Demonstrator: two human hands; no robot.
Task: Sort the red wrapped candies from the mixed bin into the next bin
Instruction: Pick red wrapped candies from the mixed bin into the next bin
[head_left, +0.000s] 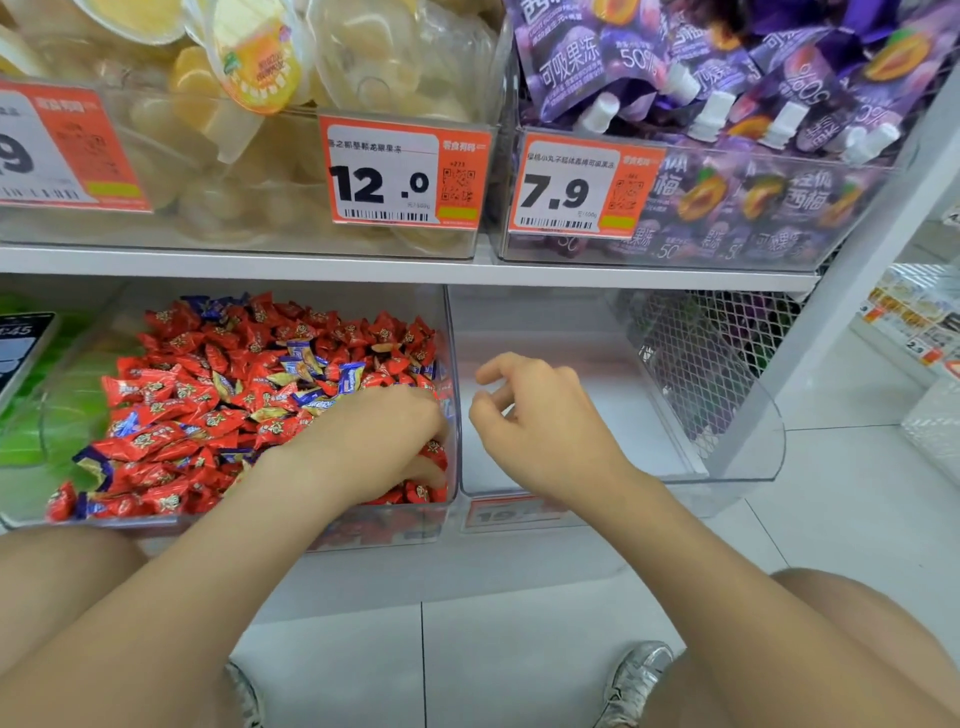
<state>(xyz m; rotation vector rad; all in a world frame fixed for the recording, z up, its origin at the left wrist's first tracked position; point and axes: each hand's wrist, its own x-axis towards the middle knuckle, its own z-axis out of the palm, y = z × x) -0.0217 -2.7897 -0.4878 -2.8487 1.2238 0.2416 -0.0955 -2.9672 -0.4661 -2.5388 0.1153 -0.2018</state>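
Over next bin (597, 332), right hand (540, 421) hovering, fingers loosely curled, empty, left hand (374, 441) in mixed bin (453, 332), fingertips buried among red candies (182, 384), grasp indeterminate.

The left grip (374, 441) and right grip (540, 421) are seen bare, as are the forearms (727, 561) and knees (857, 613). Silvery-grey lace-up sneakers (636, 680) are worn, the left one only partly shown.
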